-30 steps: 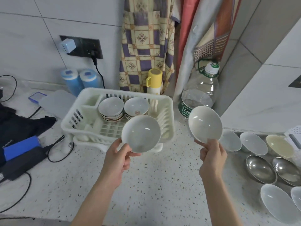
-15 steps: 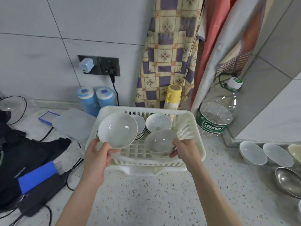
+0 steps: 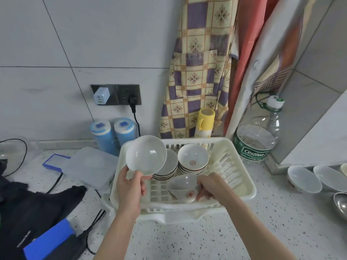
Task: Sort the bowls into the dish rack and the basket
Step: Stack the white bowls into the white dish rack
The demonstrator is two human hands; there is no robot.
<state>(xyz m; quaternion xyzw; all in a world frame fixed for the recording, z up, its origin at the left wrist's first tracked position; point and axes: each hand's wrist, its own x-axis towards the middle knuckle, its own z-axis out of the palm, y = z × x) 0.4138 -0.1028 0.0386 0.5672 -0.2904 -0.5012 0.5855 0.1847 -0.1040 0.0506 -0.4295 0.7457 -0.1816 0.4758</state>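
- I am seeing the left hand [image 3: 129, 186] pinching a white bowl [image 3: 146, 155] by its lower rim, thumb on the inner face and fingers curled behind; the bowl is tilted up with its hollow facing the camera, raised over the left end of the white dish rack [image 3: 242, 192], much as it was half a second ago.
- The right hand [image 3: 212, 187] is gripping a second white bowl [image 3: 183, 186] inside the rack, fingers curled round its right side and foot. Compared with half a second ago this bowl is now tipped over, its mouth turned away and its base with a red mark facing me, low against the rack's grid floor; I cannot tell whether it is touching the floor.
- A second ago both bowls were being held in the air in front of the rack; the right one is now down inside it.
- Two stacks are standing at the back of the rack: the left stack of bowls [image 3: 169, 166], partly hidden by the raised bowl, and the right stack of bowls [image 3: 193, 162], whose top bowl shows a red mark inside.
- More white bowls [image 3: 302, 179] and a metal bowl [image 3: 340, 203] are waiting on the speckled counter [image 3: 187, 241] at the right.
- Behind the rack a yellow-capped spray can [image 3: 205, 121], a large clear water bottle [image 3: 257, 137] and two blue canisters [image 3: 112, 132] are standing against the wall.
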